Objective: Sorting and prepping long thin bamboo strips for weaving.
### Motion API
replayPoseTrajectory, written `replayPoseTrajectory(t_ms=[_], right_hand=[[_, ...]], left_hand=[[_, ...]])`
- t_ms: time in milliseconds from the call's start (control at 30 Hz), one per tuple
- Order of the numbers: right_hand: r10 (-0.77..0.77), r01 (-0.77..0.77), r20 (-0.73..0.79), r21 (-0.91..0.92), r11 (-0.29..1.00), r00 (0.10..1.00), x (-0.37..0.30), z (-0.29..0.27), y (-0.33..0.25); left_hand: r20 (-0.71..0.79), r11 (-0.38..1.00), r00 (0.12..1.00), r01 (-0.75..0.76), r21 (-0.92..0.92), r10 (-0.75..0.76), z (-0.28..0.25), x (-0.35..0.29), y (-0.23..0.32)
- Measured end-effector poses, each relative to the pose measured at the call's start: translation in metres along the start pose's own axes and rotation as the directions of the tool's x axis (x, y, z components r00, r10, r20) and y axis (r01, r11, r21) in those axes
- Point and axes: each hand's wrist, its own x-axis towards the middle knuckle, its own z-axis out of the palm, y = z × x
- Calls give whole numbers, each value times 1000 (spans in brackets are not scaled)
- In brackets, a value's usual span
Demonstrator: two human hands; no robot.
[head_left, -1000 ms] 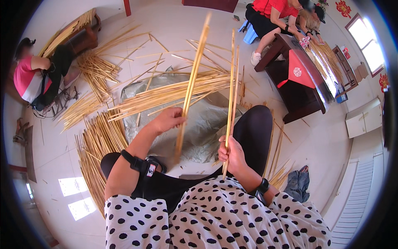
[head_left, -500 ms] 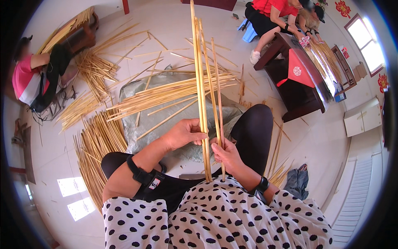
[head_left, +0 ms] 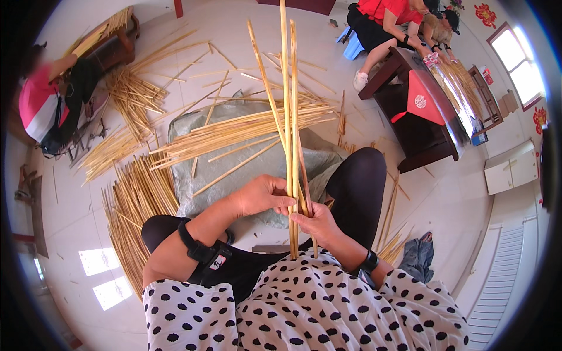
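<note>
Several long, thin yellow sticks (head_left: pixel 287 117) stand roughly upright in front of me, their lower ends against my polka-dot clothing. My left hand (head_left: pixel 263 196) pinches upright sticks between thumb and fingers. Just to its right and a little lower, my right hand (head_left: pixel 319 225) is closed round other sticks. One of these, a leaning stick (head_left: pixel 264 79), slants up to the left and crosses behind the upright ones. A darker brownish stick (head_left: pixel 303 175) rises from the right hand as well. The fingers hide how many sticks each hand has.
A loose pile of sticks (head_left: pixel 234 137) lies on a grey-green plastic sheet (head_left: pixel 228 178) before my knees. A dense bundle (head_left: pixel 140 199) stands at my left. Co-workers sit at far left and by a dark table (head_left: pixel 404 88) at right. Dark cloth (head_left: pixel 417 257) lies at right.
My right hand has come slightly left, closer to my left hand. A stick that stood nearly upright now slants left, crossing the others. The co-worker at left has shifted an arm.
</note>
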Motion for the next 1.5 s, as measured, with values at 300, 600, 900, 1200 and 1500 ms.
replayPoseTrajectory(t_ms=[300, 600, 900, 1200, 1500], right_hand=[[7, -7, 4, 33, 999, 1000, -1, 4, 2], [-17, 30, -99, 133, 991, 995, 5, -4, 12], [17, 9, -53, 459, 889, 998, 0, -5, 0], [-142, 107, 52, 422, 900, 989, -4, -8, 0], [-173, 136, 43, 442, 887, 984, -6, -8, 2]], left_hand=[[15, 999, 999, -45, -28, 46, 7, 1, -11], [-301, 985, 947, -143, -101, 107, -18, 2, 4], [-624, 901, 760, -383, -205, 181, -44, -7, 12], [-599, 863, 788, -395, -317, 141, -56, -6, 7], [-586, 863, 800, -381, -332, 128, -53, -6, 7]])
